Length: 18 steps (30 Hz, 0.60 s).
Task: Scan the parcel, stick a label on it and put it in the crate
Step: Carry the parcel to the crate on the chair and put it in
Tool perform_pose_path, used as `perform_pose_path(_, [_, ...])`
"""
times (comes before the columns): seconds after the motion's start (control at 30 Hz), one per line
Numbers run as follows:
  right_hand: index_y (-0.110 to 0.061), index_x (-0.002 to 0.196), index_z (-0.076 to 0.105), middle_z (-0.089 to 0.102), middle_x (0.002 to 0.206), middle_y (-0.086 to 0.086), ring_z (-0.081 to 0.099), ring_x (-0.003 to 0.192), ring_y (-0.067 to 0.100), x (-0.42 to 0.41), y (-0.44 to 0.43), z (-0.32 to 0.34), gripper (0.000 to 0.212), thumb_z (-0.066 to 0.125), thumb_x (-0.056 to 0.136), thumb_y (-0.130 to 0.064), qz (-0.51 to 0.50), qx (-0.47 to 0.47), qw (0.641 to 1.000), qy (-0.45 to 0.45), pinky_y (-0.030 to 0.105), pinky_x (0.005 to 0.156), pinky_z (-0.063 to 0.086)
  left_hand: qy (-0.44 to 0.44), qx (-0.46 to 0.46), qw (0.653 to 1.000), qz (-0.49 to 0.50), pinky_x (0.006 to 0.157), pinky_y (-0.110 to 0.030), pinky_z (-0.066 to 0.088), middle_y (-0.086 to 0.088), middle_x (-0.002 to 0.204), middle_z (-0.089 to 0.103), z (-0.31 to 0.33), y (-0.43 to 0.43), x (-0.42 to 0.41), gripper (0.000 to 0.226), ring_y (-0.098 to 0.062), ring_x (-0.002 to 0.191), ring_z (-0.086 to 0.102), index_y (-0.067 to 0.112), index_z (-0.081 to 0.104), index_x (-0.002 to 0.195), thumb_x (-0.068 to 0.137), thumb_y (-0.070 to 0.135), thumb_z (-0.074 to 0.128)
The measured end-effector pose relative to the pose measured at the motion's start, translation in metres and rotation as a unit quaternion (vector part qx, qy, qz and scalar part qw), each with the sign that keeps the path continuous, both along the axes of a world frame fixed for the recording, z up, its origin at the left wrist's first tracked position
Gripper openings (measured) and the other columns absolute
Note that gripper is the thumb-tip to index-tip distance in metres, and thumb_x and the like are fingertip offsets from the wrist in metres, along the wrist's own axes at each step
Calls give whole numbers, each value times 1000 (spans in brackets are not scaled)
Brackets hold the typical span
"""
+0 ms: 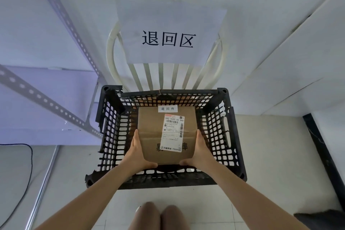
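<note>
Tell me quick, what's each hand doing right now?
Left hand: closed on the left side of the cardboard parcel, inside the black crate.
Right hand: closed on the parcel's right side.

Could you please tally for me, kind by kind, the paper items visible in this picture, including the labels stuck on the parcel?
Large paper sign on the chair: 1
Small white label at the far edge of the parcel: 1
Shipping label with barcodes: 1
Total: 3
</note>
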State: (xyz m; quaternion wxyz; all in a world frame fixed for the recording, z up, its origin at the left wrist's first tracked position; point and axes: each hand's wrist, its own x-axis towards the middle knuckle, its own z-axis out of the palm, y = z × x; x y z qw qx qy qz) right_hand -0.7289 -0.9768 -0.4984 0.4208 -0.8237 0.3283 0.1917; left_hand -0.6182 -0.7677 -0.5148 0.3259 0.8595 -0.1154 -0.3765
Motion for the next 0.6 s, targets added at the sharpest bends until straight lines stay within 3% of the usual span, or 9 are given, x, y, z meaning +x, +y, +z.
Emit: perform_pose_path(0.6, [-16, 152, -23, -2, 164, 2, 13, 150, 19, 14, -8, -30, 148, 93, 60, -23, 8, 8, 1000, 12, 42, 122, 20, -4, 36, 999, -22, 114, -38, 31, -3, 163, -3, -26, -11, 15, 152, -23, 144, 26, 19, -32, 146, 57, 30, 91])
